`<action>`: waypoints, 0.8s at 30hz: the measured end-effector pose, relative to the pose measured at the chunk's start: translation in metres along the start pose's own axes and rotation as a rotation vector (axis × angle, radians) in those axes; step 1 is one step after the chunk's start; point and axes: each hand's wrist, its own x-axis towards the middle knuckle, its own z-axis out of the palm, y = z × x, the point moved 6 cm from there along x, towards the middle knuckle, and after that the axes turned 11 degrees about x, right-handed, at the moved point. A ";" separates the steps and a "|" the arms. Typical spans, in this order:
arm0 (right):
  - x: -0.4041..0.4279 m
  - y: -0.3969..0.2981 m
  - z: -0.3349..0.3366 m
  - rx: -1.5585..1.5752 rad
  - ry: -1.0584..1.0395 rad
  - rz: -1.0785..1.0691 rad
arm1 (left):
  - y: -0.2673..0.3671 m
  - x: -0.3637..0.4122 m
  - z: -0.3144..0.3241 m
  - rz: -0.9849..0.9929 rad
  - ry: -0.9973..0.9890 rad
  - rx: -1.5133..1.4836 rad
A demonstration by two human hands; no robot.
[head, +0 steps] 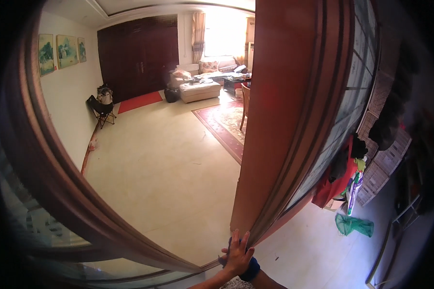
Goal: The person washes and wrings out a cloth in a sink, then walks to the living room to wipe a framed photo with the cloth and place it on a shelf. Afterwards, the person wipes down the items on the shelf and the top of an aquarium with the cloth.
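My left hand (239, 255) is at the bottom centre, its fingers apart, laid across the other wrist or hand in front of the lower end of a reddish-brown door frame (275, 119). Behind it, my right hand (232, 245) is mostly hidden; a dark blue band (252, 269) goes round that wrist. Whether the right hand holds anything cannot be seen. Beyond both hands the doorway leads into a bright room with a pale tiled floor (159, 173).
A wooden frame (105, 220) with glass curves along the left. Inside stand a folding chair (102, 109), a sofa (199, 90) and a patterned rug (220, 130). At right lie a green mesh net (355, 225), bags and stacked crates (374, 180).
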 end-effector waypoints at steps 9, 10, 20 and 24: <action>0.065 0.001 -0.007 -1.314 -0.519 -0.275 | -0.093 0.051 0.021 -0.256 -0.027 0.274; 0.072 -0.003 -0.005 -1.262 -0.492 -0.304 | -0.104 0.056 0.025 -0.284 -0.002 0.267; 0.080 -0.075 0.076 -2.046 -0.899 -0.526 | -0.174 0.079 0.094 -0.436 -0.350 0.223; 0.086 -0.082 0.078 -2.210 -0.785 -0.367 | -0.200 0.069 0.140 -0.443 -0.316 -0.060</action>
